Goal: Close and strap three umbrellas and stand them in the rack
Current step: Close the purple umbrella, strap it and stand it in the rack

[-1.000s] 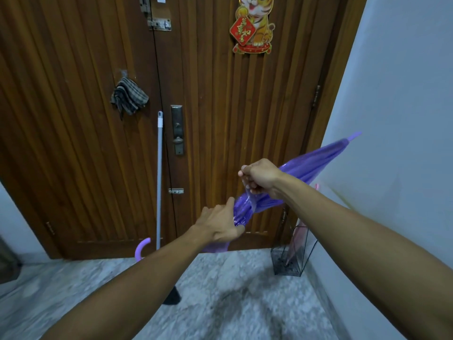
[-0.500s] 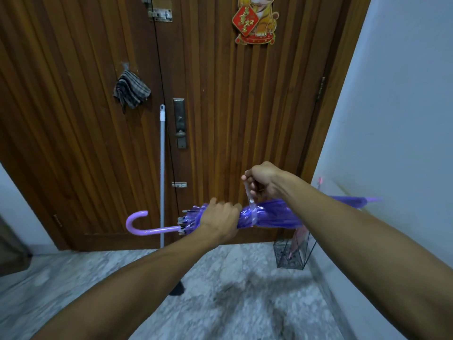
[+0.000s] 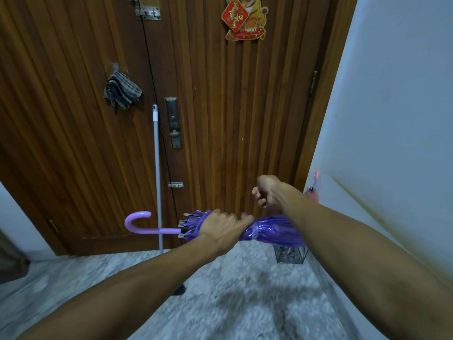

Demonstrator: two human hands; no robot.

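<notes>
The left hand (image 3: 221, 230) is at lower centre of the frame, its fingers curled round the folded canopy of a purple umbrella (image 3: 267, 230). The grip sits just to the right of the rib tips, and the forefinger lies stretched along the fabric toward the right.

The umbrella is folded and held roughly level across the middle of the frame. Its pale purple hooked handle (image 3: 137, 223) points to the left, with the hook turned upward. The right part of the canopy passes behind the right forearm, and its tip is hidden. A crumpled band of fabric circles the canopy just right of the left hand; whether this is a fastened strap cannot be told.

The right hand (image 3: 267, 192) is right of centre, above the canopy, with fingers curled into a loose fist. Whether it pinches anything cannot be told.

A wire rack (image 3: 290, 253) stands on the floor (image 3: 245, 303) at lower right, in the corner between the wooden door (image 3: 220, 119) and the white wall (image 3: 392, 94). Something pink shows inside it, and a pink tip (image 3: 316, 175) shows against the wall above it.

A red-and-gold tiger decoration (image 3: 245, 18) hangs at top centre of the door. Its red diamond carries gold characters, too small to read with certainty. A striped cloth (image 3: 122, 93) hangs at upper left of the door. A pale pole (image 3: 157, 180) leans upright beside the metal door handle plate (image 3: 173, 122).
</notes>
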